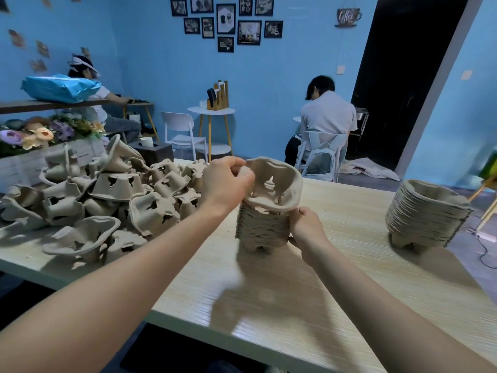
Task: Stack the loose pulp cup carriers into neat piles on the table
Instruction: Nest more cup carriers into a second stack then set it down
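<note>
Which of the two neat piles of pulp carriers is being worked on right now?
The middle pile of grey-brown pulp cup carriers: the right hand steadies it while the left hand pinches a tilted carrier onto it. The far-right pile stands untouched.

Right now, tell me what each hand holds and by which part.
The left hand pinches the top carrier by its near-left rim, tilted over the middle stack. The right hand grips that stack's right side, low down.

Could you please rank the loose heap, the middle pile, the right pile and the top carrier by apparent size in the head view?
1. Loose heap
2. Right pile and middle pile: look alike, camera distance differs, unranked
3. Top carrier
</note>
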